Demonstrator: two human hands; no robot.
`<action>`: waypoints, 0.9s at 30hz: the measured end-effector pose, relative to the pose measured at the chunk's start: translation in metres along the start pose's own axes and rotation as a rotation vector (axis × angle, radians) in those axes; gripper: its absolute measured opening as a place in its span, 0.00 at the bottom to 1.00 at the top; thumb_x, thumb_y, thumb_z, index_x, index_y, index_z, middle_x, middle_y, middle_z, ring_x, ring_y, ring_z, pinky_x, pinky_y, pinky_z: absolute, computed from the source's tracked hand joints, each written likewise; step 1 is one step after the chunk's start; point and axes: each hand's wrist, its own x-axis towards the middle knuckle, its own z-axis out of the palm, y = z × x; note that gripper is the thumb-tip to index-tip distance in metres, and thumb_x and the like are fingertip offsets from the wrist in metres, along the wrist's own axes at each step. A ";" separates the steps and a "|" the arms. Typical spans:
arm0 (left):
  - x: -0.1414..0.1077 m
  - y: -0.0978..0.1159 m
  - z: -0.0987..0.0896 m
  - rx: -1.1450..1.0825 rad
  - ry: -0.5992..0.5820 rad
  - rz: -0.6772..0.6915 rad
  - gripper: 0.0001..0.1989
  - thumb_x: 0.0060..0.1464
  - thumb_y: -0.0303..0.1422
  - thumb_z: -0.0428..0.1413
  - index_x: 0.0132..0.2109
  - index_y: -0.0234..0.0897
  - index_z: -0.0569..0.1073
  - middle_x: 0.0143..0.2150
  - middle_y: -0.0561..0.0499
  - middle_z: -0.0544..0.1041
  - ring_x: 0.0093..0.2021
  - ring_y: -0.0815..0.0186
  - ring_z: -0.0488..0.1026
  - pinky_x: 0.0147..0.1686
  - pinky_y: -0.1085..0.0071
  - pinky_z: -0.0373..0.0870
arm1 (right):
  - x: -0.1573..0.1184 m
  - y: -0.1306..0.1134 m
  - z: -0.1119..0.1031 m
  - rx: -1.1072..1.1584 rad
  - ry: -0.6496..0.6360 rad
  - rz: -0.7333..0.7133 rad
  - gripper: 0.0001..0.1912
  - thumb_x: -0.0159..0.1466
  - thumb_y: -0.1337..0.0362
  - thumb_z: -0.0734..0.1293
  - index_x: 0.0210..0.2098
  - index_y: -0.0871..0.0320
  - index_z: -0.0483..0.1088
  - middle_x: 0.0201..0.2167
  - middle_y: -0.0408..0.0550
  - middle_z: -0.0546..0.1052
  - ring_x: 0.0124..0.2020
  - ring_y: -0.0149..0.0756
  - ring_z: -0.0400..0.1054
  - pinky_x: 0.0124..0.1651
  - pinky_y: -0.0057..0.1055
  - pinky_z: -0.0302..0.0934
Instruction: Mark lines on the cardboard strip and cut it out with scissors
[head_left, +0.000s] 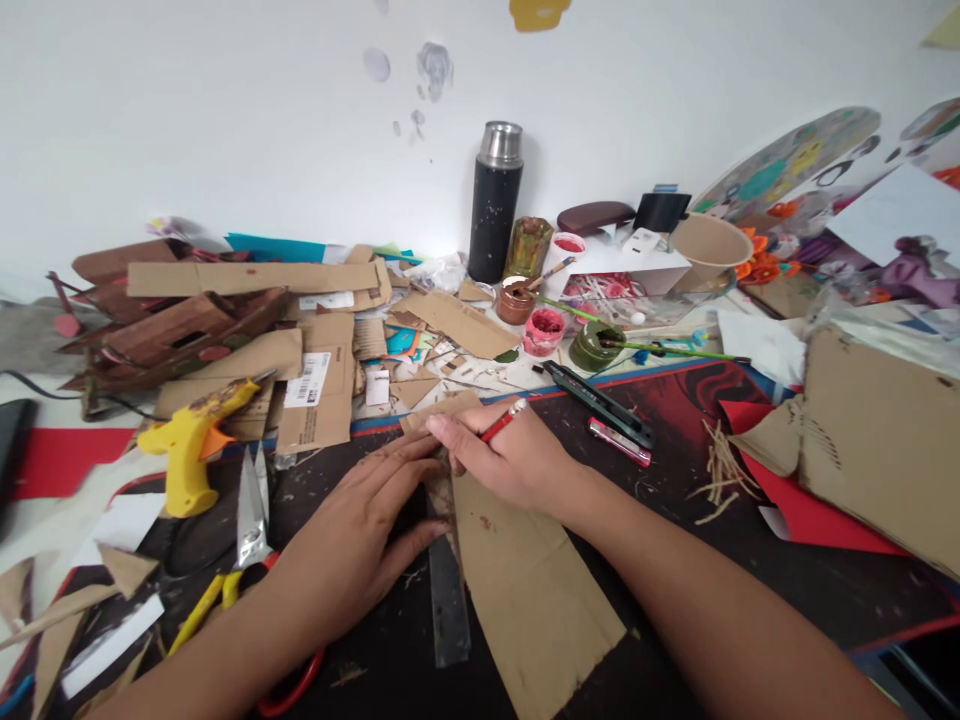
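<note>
My right hand [517, 455] is closed around a red pencil [504, 420], its tip hidden under the fingers, at the upper part of a long brown cardboard strip [525, 590]. My left hand [375, 510] lies with its fingers apart on a dark, paint-stained ruler [448, 605], pressing it along the left edge of the cardboard. The fingertips of both hands are close together near the top of the strip. Scissors [251, 530] with yellow and red handles lie to the left, partly under my left forearm.
A yellow glue gun [191, 440] and cardboard boats [180, 330] stand at left. Behind are cardboard scraps [457, 320], a black flask [495, 205] and paint jars [544, 330]. A green cutter [596, 402] lies right of my hands, a cardboard box [885, 430] further right.
</note>
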 end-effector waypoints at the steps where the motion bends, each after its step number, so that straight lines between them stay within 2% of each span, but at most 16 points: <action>1: 0.000 0.000 0.000 0.000 0.000 0.002 0.21 0.76 0.47 0.54 0.65 0.40 0.70 0.69 0.38 0.78 0.70 0.49 0.75 0.66 0.48 0.77 | 0.000 0.000 0.000 0.010 0.003 0.001 0.32 0.80 0.48 0.59 0.22 0.56 0.68 0.20 0.42 0.73 0.25 0.32 0.67 0.34 0.31 0.56; 3: 0.000 0.000 0.000 -0.001 0.006 0.008 0.20 0.76 0.46 0.54 0.64 0.40 0.70 0.69 0.38 0.78 0.70 0.49 0.75 0.66 0.48 0.77 | 0.000 0.000 -0.001 0.047 0.022 -0.004 0.31 0.80 0.48 0.60 0.23 0.56 0.70 0.21 0.43 0.75 0.26 0.32 0.69 0.34 0.31 0.58; 6: 0.000 0.000 0.000 -0.001 0.012 0.018 0.17 0.76 0.45 0.54 0.62 0.40 0.71 0.69 0.39 0.78 0.71 0.50 0.73 0.67 0.49 0.76 | 0.002 0.003 -0.003 0.157 0.125 0.025 0.29 0.79 0.48 0.62 0.25 0.55 0.72 0.19 0.42 0.74 0.24 0.33 0.70 0.33 0.30 0.60; 9: 0.000 0.001 0.000 0.027 0.024 0.039 0.16 0.76 0.45 0.55 0.60 0.40 0.72 0.69 0.39 0.78 0.71 0.50 0.73 0.67 0.49 0.74 | 0.008 0.013 -0.004 0.325 0.241 0.132 0.31 0.77 0.41 0.63 0.26 0.55 0.72 0.12 0.38 0.67 0.15 0.31 0.64 0.25 0.28 0.58; 13: -0.002 0.004 -0.001 0.073 0.048 0.068 0.16 0.75 0.43 0.55 0.60 0.39 0.74 0.64 0.41 0.81 0.67 0.49 0.76 0.64 0.49 0.75 | 0.017 0.029 -0.005 0.472 0.342 0.216 0.34 0.70 0.32 0.66 0.26 0.55 0.71 0.10 0.37 0.65 0.11 0.30 0.62 0.17 0.26 0.50; 19: -0.003 0.008 -0.001 0.140 0.065 0.119 0.16 0.76 0.43 0.53 0.59 0.37 0.77 0.62 0.40 0.83 0.64 0.49 0.77 0.61 0.51 0.75 | 0.022 0.031 -0.003 0.536 0.354 0.250 0.34 0.67 0.30 0.68 0.26 0.55 0.70 0.09 0.36 0.63 0.10 0.29 0.62 0.15 0.25 0.49; 22: -0.003 0.011 -0.001 0.213 0.054 0.182 0.20 0.78 0.43 0.51 0.65 0.36 0.75 0.67 0.39 0.80 0.65 0.50 0.76 0.61 0.52 0.74 | 0.021 0.028 0.001 0.562 0.338 0.253 0.34 0.68 0.31 0.68 0.26 0.55 0.71 0.10 0.37 0.66 0.11 0.28 0.61 0.16 0.24 0.49; 27: -0.003 0.010 0.000 0.287 -0.005 0.288 0.23 0.79 0.45 0.48 0.69 0.41 0.75 0.73 0.45 0.76 0.67 0.51 0.74 0.62 0.54 0.73 | 0.020 0.026 0.010 0.637 0.341 0.250 0.35 0.67 0.30 0.68 0.25 0.55 0.70 0.10 0.36 0.63 0.11 0.29 0.61 0.17 0.25 0.51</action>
